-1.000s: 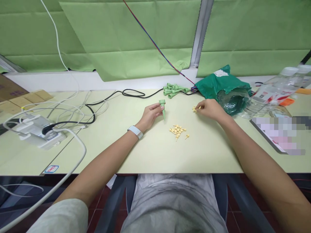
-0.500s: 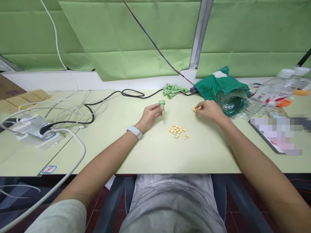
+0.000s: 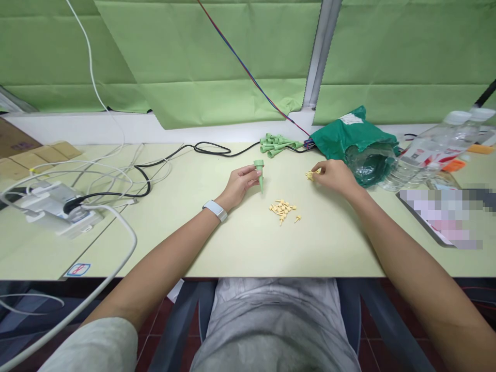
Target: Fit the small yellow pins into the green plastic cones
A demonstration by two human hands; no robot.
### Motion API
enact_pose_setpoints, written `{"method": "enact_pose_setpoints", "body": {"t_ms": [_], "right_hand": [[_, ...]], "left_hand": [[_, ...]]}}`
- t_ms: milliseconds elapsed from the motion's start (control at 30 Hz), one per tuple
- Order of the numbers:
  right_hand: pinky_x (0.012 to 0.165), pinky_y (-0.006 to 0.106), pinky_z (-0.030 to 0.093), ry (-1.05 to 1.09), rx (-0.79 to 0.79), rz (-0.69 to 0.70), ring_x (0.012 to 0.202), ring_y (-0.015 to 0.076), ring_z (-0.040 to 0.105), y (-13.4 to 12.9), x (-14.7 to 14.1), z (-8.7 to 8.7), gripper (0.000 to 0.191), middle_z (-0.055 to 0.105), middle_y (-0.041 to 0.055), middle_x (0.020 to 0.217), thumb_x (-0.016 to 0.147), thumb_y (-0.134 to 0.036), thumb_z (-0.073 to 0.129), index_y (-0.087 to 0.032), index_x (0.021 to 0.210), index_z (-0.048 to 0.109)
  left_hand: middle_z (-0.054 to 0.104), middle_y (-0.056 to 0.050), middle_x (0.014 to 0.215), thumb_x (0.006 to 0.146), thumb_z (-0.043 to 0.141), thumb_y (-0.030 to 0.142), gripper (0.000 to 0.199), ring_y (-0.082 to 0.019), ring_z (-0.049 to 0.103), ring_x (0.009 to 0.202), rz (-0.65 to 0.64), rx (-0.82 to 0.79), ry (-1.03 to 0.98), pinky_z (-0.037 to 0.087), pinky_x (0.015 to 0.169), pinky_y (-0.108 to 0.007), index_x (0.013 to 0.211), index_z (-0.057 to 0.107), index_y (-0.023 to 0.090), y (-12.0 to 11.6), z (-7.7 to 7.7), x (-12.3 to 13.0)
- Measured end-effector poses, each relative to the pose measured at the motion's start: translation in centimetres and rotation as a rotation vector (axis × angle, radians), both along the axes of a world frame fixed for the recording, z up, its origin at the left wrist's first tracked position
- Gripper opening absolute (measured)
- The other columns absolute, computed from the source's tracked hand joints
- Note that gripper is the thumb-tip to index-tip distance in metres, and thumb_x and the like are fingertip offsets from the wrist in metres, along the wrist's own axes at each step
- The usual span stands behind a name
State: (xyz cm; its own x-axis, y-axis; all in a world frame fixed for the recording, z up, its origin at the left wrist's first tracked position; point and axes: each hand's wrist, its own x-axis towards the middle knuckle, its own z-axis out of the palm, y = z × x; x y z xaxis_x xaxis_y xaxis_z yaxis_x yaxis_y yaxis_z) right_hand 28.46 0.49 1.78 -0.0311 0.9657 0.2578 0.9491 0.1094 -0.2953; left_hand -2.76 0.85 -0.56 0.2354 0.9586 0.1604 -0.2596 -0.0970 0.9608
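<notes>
Upright in my left hand (image 3: pixel 239 185), a light green cone-shaped nozzle (image 3: pixel 259 166) is pinched near its top, wide end up and thin tip pointing down just above the table. My right hand (image 3: pixel 334 175) reaches to a small cluster of yellow mushroom-shaped pegs (image 3: pixel 309 175); its thumb and fingertips are closed on the pegs, and how many they grip is hidden. Between the hands and nearer to me lies a pile of similar yellow pegs (image 3: pixel 282 208), with one loose peg (image 3: pixel 297 219) at its right.
More green nozzles (image 3: pixel 276 144) are heaped at the back, beside a black cable (image 3: pixel 211 150). Right of them sit an open green plastic bag (image 3: pixel 337 135), clear bottles (image 3: pixel 432 142) and a flat pixelated item (image 3: pixel 442 217). Power strips (image 3: pixel 64 209) and tangled white cables occupy the left.
</notes>
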Motion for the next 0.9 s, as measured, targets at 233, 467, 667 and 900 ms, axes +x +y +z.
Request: {"method": "enact_pose_setpoints", "body": {"t_ms": [233,467,667,900], "right_hand": [[0.068,0.029,0.043,0.079,0.126,0.054,0.082,0.0226,0.068,-0.3,-0.8,0.0,0.028,0.077,0.0085,0.09,0.085,-0.023,0.06,-0.018,0.102,0.082],[0.072,0.031,0.046,0.214,0.184,0.382,0.077,0.0196,0.065,-2.2,-5.6,-1.1,0.023,0.075,0.0067,0.089,0.093,-0.025,0.057,-0.019,0.094,0.079],[0.072,0.03,0.051,0.508,0.089,0.544,0.08,0.0193,0.068,-3.2,-8.8,-1.8,0.019,0.076,0.003,0.091,0.093,-0.034,0.065,-0.022,0.105,0.074],[0.078,0.033,0.045,0.19,0.262,0.435,0.091,0.0244,0.065,-0.9,-7.6,-2.2,0.017,0.074,0.0085,0.095,0.097,-0.024,0.055,-0.019,0.101,0.071]], "left_hand": [[0.07,-0.006,0.096,0.073,0.088,0.03,0.032,-0.015,0.062,0.085,-0.015,-0.014,-0.003,0.052,0.088,-0.033,0.101,0.08,0.016,0.1,-0.1,0.0],[0.071,-0.005,0.092,0.069,0.09,0.024,0.033,-0.019,0.069,0.092,-0.085,-0.025,-0.052,0.056,0.094,-0.04,0.096,0.074,0.016,-0.2,-0.1,0.4],[0.071,-0.005,0.093,0.07,0.09,0.023,0.031,-0.018,0.07,0.093,-0.141,0.004,-0.081,0.054,0.101,-0.044,0.087,0.066,0.015,-0.6,-0.1,0.7],[0.071,-0.01,0.116,0.071,0.088,0.019,0.051,-0.024,0.073,0.105,-0.135,-0.099,-0.065,0.051,0.107,-0.049,0.117,0.066,0.019,-0.5,-0.4,0.6]]}}
